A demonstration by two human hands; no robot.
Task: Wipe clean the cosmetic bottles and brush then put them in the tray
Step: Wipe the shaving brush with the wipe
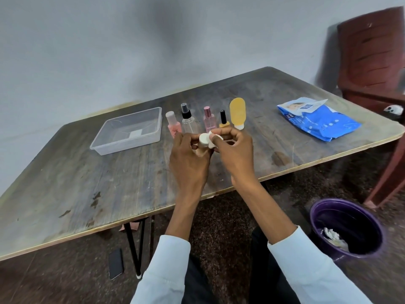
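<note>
Standing behind two hands (188, 159) (234, 154): five bottles (189, 122), one tray (127, 137).

A plain home room: worn table (109, 183), plastic chair (372, 62), bin (324, 216).

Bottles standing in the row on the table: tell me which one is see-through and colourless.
The clear spray bottle with the black pump top, second from the tray. Its neighbours are pink, pink, yellow with a black cap, and amber.

White-capped beige bottle (202, 145) held above table, beside clear tray (127, 131).
</note>
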